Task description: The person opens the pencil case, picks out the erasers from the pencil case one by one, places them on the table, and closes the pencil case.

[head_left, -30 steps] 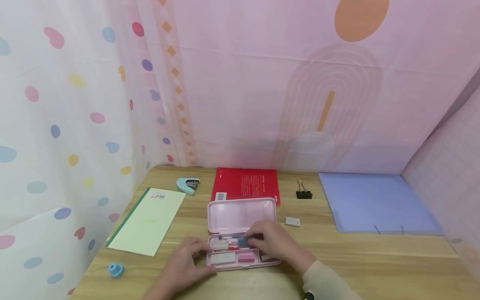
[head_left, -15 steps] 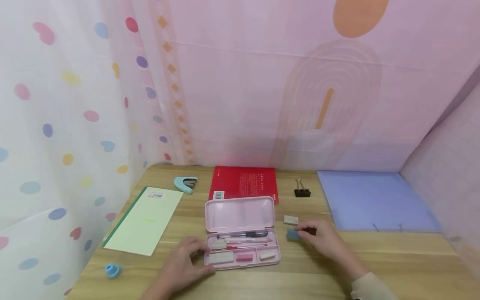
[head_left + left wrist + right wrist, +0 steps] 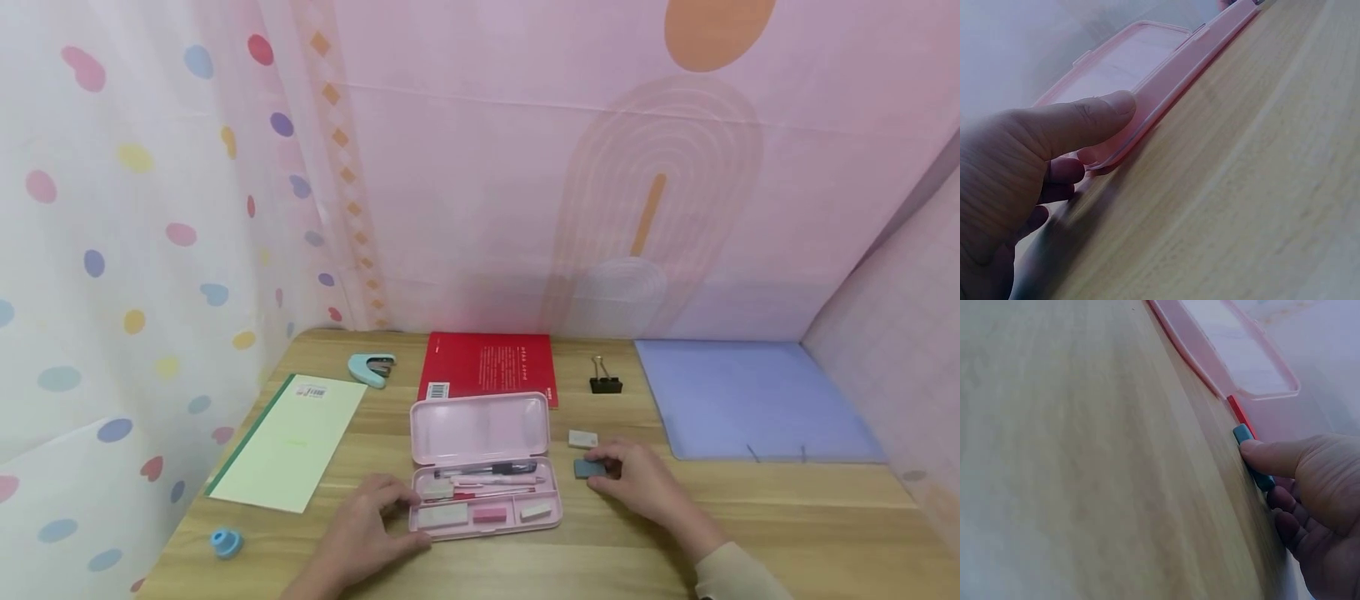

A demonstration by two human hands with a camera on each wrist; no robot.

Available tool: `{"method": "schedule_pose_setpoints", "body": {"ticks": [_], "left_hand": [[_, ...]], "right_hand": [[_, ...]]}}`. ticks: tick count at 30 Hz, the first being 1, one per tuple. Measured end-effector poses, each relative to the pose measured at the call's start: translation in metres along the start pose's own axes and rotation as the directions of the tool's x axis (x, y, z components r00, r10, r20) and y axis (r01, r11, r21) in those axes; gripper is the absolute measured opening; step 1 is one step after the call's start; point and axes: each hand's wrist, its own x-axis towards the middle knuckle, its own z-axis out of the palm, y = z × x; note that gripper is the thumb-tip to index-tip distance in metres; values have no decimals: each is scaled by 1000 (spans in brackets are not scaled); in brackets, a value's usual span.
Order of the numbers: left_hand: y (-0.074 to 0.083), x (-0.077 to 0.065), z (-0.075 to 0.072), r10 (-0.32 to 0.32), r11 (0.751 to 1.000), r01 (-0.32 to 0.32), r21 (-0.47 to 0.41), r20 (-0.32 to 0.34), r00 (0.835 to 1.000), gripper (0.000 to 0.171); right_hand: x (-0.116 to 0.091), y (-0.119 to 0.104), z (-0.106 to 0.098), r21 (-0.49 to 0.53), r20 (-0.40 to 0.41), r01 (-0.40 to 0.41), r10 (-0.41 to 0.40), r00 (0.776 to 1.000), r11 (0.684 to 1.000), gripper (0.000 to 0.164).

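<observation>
An open pink pencil case (image 3: 480,429) lies in the middle of the table, lid tipped back. My left hand (image 3: 363,533) grips its left end; in the left wrist view the thumb lies against the case's front wall. Inside are a black pen (image 3: 513,469), pink and red pens, and several erasers, including a pink eraser (image 3: 489,515) and a white eraser (image 3: 535,512). Right of the case, my right hand (image 3: 641,483) pinches a blue eraser (image 3: 587,469) between thumb and fingers, at the tabletop. A white eraser (image 3: 582,439) lies just behind it.
Behind the case lies a red book (image 3: 487,362), with a light blue stapler (image 3: 369,369) to its left and a black binder clip (image 3: 605,384) to its right. A blue folder (image 3: 757,400) is far right. Left are a pale green notebook (image 3: 296,442) and a small blue object (image 3: 226,542).
My right hand has lifted the blue eraser out of the pencil case and carried it right, down to the table beside the white eraser. My left hand has stayed at the case's left end.
</observation>
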Motion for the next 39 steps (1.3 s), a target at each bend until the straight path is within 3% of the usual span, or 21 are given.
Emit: {"method": "schedule_pose_setpoints", "body": {"ticks": [19,39], "left_hand": [[-2,-1,2,19,1000,-19,-2,-17,1000,50],[1,-1,-1,-10,1000,10,-10,14,1000,51]], "right_hand": [[8,-5,6,-12,-42,-63,62,997,998,26],[5,-13,1,-24,-70,-45,44,997,999,27]]}}
